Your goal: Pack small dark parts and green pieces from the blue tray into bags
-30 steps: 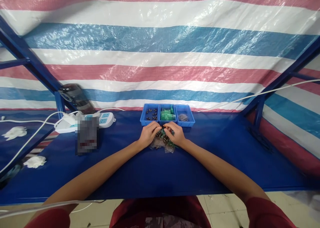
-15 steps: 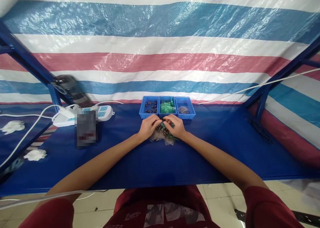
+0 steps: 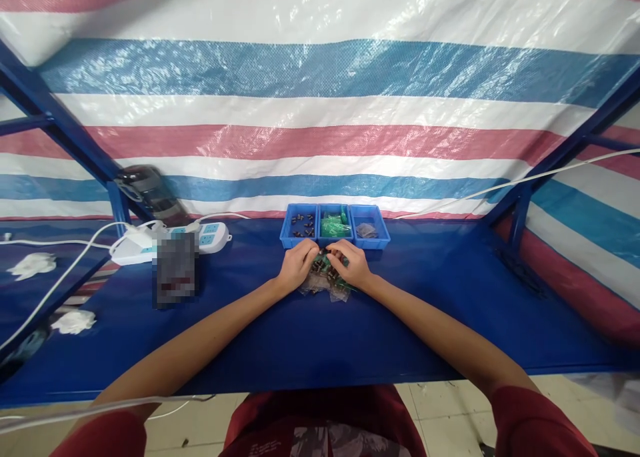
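Observation:
My left hand [image 3: 299, 265] and my right hand [image 3: 351, 263] meet just in front of three blue bins, fingers bent and fingertips close together. A small dark piece shows at the fingertips, too small to name. Beneath the hands lies a mixed pile [image 3: 323, 277] of dark and brassy small parts, green bits and clear plastic bags, partly covered by the fingers. The left bin [image 3: 285, 241] holds several small dark parts. In the middle bin sit green pieces [image 3: 335, 225]. Small clear or greyish bags [image 3: 367, 231] lie in the right bin.
On the left stand a white power strip [image 3: 214, 237] with cables, a pixelated dark object [image 3: 175, 268] and a dark bottle [image 3: 150, 191]. Crumpled white tissues [image 3: 74, 321] lie farther left. Blue frame posts [image 3: 523, 213] rise at both sides before a striped sheet [image 3: 320, 140].
The view has tilted up a little, so everything sits lower in the picture. My hands stay together over the pile, with only slight finger movement.

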`<action>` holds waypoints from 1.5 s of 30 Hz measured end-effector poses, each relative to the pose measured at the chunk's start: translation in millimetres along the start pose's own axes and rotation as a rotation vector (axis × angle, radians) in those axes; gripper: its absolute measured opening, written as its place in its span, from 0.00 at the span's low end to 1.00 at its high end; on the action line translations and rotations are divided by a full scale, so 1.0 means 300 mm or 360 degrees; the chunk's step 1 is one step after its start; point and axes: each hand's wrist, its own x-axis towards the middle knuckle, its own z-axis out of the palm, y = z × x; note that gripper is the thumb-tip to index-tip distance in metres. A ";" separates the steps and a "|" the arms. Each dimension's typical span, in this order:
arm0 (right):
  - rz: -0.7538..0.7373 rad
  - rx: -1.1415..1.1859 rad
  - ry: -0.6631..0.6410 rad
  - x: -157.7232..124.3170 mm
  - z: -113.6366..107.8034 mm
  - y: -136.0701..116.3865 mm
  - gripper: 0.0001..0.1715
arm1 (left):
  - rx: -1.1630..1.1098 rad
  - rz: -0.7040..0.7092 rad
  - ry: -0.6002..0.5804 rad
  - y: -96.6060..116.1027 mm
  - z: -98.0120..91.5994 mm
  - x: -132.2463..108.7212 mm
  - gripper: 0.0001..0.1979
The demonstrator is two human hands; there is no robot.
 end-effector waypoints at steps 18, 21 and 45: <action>0.0012 -0.0031 0.0046 -0.001 -0.001 0.010 0.10 | 0.0013 0.0038 0.0028 -0.008 0.014 0.005 0.11; 0.0005 -0.0020 0.0049 -0.003 0.000 0.013 0.10 | 0.0008 0.0049 0.0044 -0.009 0.016 0.006 0.11; 0.0023 -0.0054 0.0015 0.003 0.000 0.009 0.12 | 0.0034 0.0048 0.0085 -0.001 0.009 -0.001 0.12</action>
